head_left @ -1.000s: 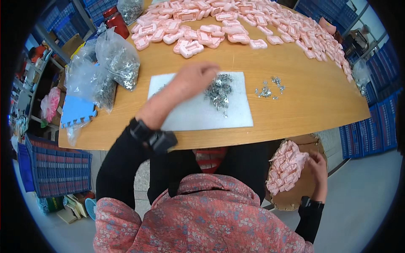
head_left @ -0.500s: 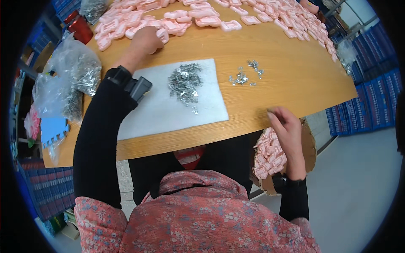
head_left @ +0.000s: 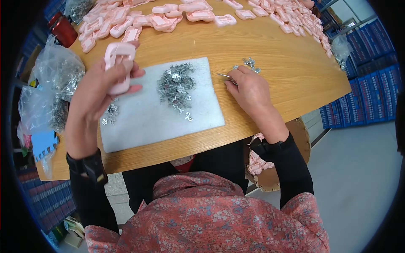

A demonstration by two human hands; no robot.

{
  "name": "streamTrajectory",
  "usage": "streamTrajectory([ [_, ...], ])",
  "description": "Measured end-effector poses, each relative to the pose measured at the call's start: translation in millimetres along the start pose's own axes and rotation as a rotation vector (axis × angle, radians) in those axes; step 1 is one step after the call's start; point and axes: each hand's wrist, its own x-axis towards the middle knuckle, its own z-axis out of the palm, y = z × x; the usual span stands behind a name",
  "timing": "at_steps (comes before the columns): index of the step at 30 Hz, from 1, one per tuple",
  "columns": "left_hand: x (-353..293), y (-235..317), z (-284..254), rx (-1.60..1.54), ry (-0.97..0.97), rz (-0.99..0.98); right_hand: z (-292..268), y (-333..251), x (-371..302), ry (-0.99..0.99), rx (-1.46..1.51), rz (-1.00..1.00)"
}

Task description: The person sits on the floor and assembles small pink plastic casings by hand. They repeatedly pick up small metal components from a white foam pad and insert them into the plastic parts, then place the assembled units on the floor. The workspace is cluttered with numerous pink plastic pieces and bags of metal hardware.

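Observation:
In my left hand (head_left: 95, 90) is a pink plastic casing (head_left: 122, 50) with a rectangular opening, raised over the left part of a white mat (head_left: 139, 126). The thumb lies across the casing, the fingers behind it. My right hand (head_left: 253, 90) rests on the table right of the mat, thumb and fingertips pinched on a thin shiny metal piece (head_left: 223, 75); its exact kind cannot be made out. Small silver metal parts (head_left: 249, 63) lie just beyond this hand, partly hidden by it. A heap of thin metal parts (head_left: 175, 86) covers the mat's middle, and a smaller group (head_left: 110, 113) its left edge.
Many pink casings (head_left: 200, 15) spread along the table's far side. Clear plastic bags of metal parts (head_left: 59, 71) and a red container (head_left: 63, 29) stand at the left. A carton (head_left: 297, 147) of pink pieces sits below the front edge at right. Blue stacks (head_left: 358, 97) stand beyond.
My left hand has come back from the far casings with one pink casing in it. My right hand has moved from the front edge up to the small metal parts, pinching a thin piece.

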Motion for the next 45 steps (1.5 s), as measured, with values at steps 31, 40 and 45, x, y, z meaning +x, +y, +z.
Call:
streamTrajectory([
  [31, -43, -82, 90, -0.564, -0.079, -0.103, -13, -86, -40, -0.249, 1.269, 0.342],
  [40, -49, -87, 89, -0.596, -0.016, -0.049, -15, -101, -35, -0.268, 1.312, 0.321],
  [45, -48, -86, 87, -0.596, -0.015, -0.094, -5, -98, -35, -0.292, 1.413, 0.395],
])
